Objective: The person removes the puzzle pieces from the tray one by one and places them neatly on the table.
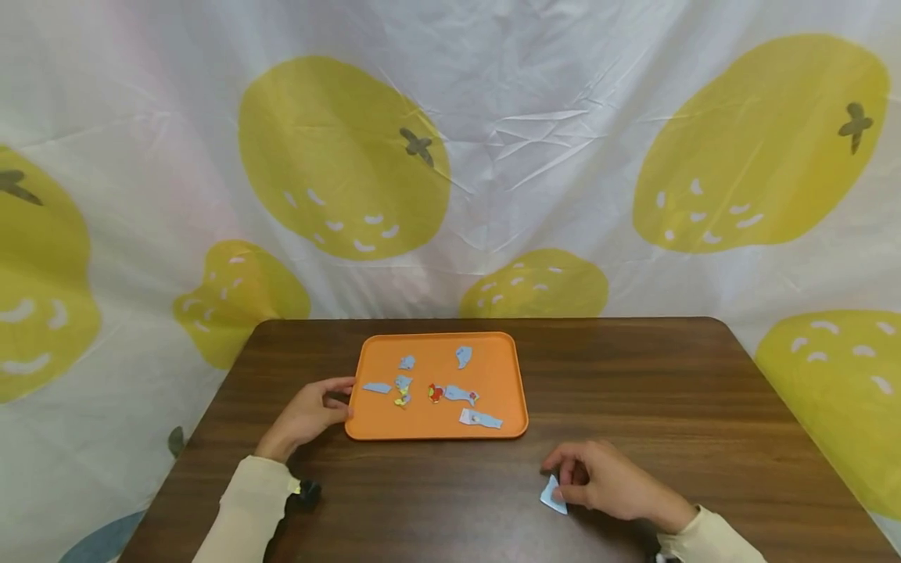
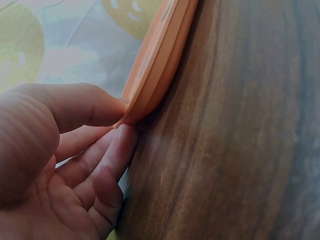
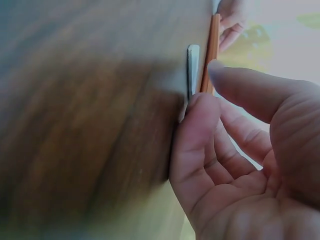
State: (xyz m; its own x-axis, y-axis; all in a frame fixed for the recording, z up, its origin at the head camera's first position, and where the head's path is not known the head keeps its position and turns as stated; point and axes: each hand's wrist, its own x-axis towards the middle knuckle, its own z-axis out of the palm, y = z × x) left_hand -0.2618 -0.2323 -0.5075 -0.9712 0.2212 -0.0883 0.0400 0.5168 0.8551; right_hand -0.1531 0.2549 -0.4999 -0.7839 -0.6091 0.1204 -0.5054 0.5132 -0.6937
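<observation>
The left hand (image 1: 310,414) grips the left rim of an orange tray (image 1: 436,434), thumb on one side and fingertips on the other, as the left wrist view shows. Near the table's front right, the right hand (image 1: 608,478) bends over a flat light-blue piece (image 1: 554,496) with straight cut edges. In the right wrist view this piece (image 3: 192,67) lies just beyond the forefinger, and the thumb stands apart from the forefinger. Whether a fingertip touches the piece is hard to tell. Several small irregular light-blue pieces (image 1: 461,393) lie spread on the tray, some with red or yellow parts.
The brown wooden table (image 1: 633,391) carries the tray left of its middle. A white curtain (image 1: 507,172) with yellow fruit prints hangs behind its far edge. Dark straps show at both wrists.
</observation>
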